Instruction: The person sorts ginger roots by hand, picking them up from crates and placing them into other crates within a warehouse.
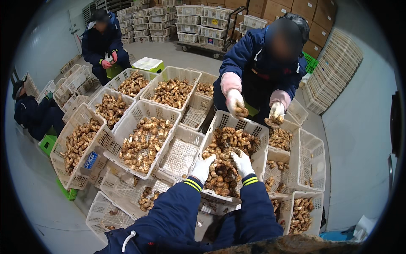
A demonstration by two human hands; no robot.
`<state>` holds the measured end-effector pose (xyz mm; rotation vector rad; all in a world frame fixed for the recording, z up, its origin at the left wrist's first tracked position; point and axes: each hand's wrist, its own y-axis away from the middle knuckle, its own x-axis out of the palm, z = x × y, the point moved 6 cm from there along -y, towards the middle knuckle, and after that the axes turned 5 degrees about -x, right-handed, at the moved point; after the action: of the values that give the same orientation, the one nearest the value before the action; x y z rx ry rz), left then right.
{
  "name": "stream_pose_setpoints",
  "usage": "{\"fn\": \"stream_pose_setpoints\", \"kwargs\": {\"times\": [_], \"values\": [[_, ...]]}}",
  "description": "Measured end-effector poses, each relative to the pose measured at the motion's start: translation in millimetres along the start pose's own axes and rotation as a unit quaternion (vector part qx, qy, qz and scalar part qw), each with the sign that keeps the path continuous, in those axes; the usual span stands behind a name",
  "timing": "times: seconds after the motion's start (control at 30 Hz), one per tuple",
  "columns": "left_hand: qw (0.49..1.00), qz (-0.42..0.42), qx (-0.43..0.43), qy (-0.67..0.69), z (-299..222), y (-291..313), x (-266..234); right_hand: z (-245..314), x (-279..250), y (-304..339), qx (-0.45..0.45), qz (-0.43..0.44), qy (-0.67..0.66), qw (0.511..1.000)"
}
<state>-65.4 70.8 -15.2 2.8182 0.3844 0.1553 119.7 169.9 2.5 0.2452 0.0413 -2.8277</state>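
Note:
Both my hands, in white gloves, are inside a white perforated plastic crate (259, 127) piled with brown, knobbly mushrooms (222, 178) in front of me. My left hand (203, 168) is at the crate's left side, its fingers curled against mushrooms. My right hand (242, 163) faces it from the right, fingers bent round a mushroom at their tips. The mushrooms partly hide the fingertips of both hands. Across the crate, a co-worker's gloved hands (235, 104) hold mushrooms above the far rim and to its right.
More crates of mushrooms (146, 139) stand to my left, and smaller sorting crates (301, 213) to my right. A nearly bare crate (182, 154) lies beside mine. Two more people (103, 42) sit at the left. Stacked crates (332, 70), a trolley (201, 44) and cardboard boxes (304, 10) line the back.

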Motion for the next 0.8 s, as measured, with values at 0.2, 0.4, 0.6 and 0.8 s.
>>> {"fn": "stream_pose_setpoints", "kwargs": {"times": [0.2, 0.4, 0.6, 0.8], "values": [[0.979, 0.004, 0.093, -0.180, -42, 18, 9, 51, 17, 44, -0.071, 0.000, -0.035, 0.997], [0.996, 0.035, 0.078, 0.016, -22, 8, 0, 45, 30, 54, -0.069, -0.002, 0.034, 0.997], [1.000, -0.004, -0.016, 0.012, -69, 40, 5, 47, 29, 70, 0.017, 0.123, 0.167, 0.978], [0.997, 0.041, 0.065, -0.023, -68, 38, 14, 52, 25, 68, -0.032, 0.090, 0.163, 0.982]]}}
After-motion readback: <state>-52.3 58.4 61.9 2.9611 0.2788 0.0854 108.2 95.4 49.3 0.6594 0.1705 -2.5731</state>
